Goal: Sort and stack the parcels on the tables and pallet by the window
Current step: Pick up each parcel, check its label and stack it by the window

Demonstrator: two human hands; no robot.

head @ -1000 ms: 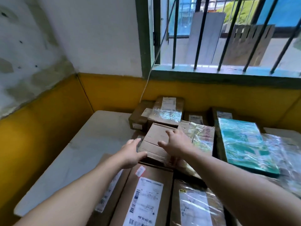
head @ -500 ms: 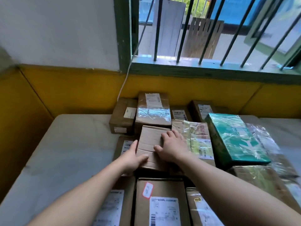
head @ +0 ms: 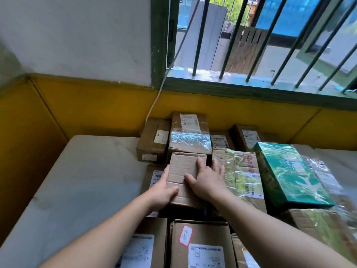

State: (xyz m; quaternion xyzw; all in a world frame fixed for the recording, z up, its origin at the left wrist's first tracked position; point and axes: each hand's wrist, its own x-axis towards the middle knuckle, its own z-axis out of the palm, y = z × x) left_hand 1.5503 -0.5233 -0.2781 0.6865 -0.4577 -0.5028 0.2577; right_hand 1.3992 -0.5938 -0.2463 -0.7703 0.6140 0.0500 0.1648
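We have the plain box (head: 185,171) mid-pile on the table (head: 87,180), left hand (head: 162,192) gripping its left edge, right hand (head: 207,180) flat and spread on top, probably to square it against neighbouring parcels.

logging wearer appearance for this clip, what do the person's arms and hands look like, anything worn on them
Both forearms are bare up to the bottom edge of the picture, with no sleeve in view. The left hand and the right hand wear no gloves, and no ring, watch, wristband or other marking shows on either hand or wrist. The fingernails that show look short and plain.
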